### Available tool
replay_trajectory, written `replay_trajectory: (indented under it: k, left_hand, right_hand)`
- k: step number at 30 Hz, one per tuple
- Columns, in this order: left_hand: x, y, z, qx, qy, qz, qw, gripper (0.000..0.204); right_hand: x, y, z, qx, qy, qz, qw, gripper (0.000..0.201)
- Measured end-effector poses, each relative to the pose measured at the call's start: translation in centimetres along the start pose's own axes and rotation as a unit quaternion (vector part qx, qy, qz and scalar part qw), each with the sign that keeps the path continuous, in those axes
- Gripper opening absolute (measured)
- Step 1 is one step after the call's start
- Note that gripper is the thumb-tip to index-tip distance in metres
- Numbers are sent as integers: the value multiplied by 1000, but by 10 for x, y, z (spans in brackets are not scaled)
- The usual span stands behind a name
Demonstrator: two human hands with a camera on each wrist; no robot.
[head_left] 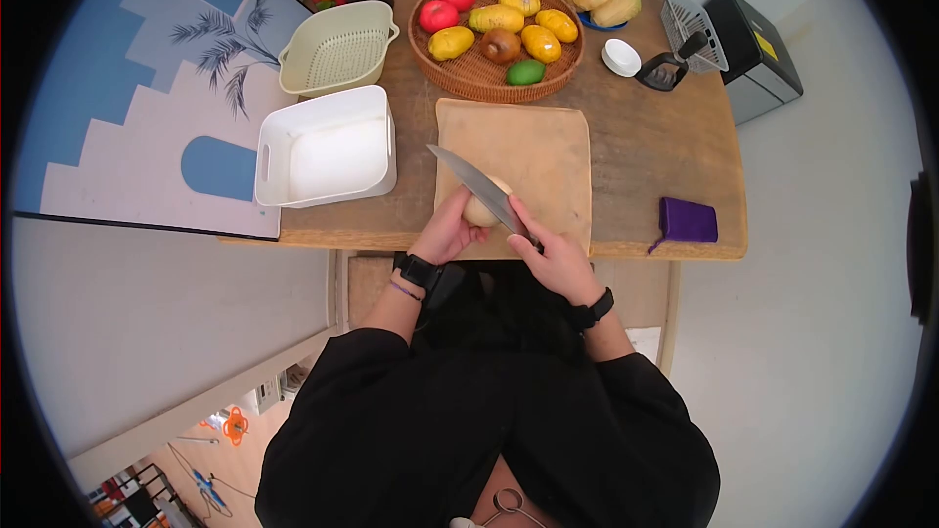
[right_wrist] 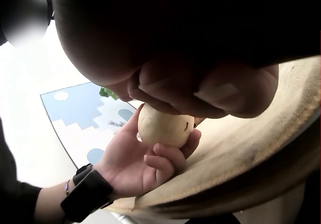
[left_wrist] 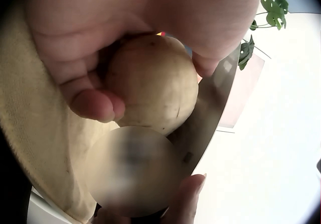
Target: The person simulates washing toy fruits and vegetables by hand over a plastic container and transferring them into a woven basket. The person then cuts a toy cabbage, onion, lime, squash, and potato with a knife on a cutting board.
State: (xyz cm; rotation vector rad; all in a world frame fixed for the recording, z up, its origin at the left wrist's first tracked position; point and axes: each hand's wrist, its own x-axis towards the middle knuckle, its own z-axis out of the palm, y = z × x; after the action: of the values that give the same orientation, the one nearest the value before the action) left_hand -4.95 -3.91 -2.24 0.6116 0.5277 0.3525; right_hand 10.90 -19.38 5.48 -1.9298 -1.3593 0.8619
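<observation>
A pale, round peeled vegetable (head_left: 481, 212) is held over the near part of the cutting board (head_left: 538, 152). The left hand (head_left: 448, 229) grips it, fingers curled round its side, as the left wrist view shows of the pale vegetable (left_wrist: 153, 83). The right hand (head_left: 559, 262) holds a large knife (head_left: 474, 176), its blade slanting across the vegetable toward the upper left. In the right wrist view the right hand's curled fingers (right_wrist: 235, 91) hide the knife, and the left hand (right_wrist: 135, 163) cups the vegetable from below.
A white bin (head_left: 337, 152) and a pale green colander (head_left: 337, 49) stand at left. Behind the board is a wicker tray (head_left: 460, 86) of fruit and vegetables. A white bowl (head_left: 621, 58), a black-handled tool (head_left: 663, 72) and a purple pouch (head_left: 688, 220) are at right.
</observation>
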Motion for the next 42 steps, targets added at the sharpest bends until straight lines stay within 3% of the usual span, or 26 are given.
replay_trajectory:
  k: [6,8,12,15,17,18,20,23,26,30,33,36,38,42]
  left_hand:
    - [1,1,-2,26,-21,2,999,40]
    - [-2,-2,-2,-13,-7,3,1000,41]
    - [-4,3,8,-37,23,10,999,39]
    - [-3,10,-1,-11,3,-29,1000,39]
    - [-5,19,-6,136,-57,-76,986,41]
    - [-6,17,-1,136,-57,-76,986,41]
    - [-9,7,12,56,-2,6,998,41]
    - [-7,10,19,-15,2,14,1000,36]
    - [3,2,1,8,-49,8,999,34]
    - [0,2,2,52,-44,18,997,35]
    - [-1,-9,5,67,-6,58,996,37]
    - [6,-6,-2,22,31,68,997,37]
    - [0,4,-13,60,-43,-59,996,39]
    - [-4,7,1,127,-11,-49,991,39]
  right_hand:
    - [4,12,13,21,63,-66,996,60]
    - [2,9,8,27,18,14,999,61]
    - [0,-3,1,-34,-27,17,999,61]
    - [0,8,9,25,20,-22,999,61]
    - [0,2,4,21,19,-5,1000,61]
    - [1,5,5,21,19,-4,1000,61]
    - [0,16,8,39,22,9,999,62]
    - [-2,0,-3,9,-18,16,1000,61]
    - [0,11,10,18,20,-35,999,61]
    - [3,2,5,4,14,-10,1000,61]
    - [1,6,7,10,2,21,1000,61]
    - [4,6,8,8,33,-52,998,60]
    - [2,6,7,21,12,0,1000,60]
    - [2,6,4,11,6,31,999,59]
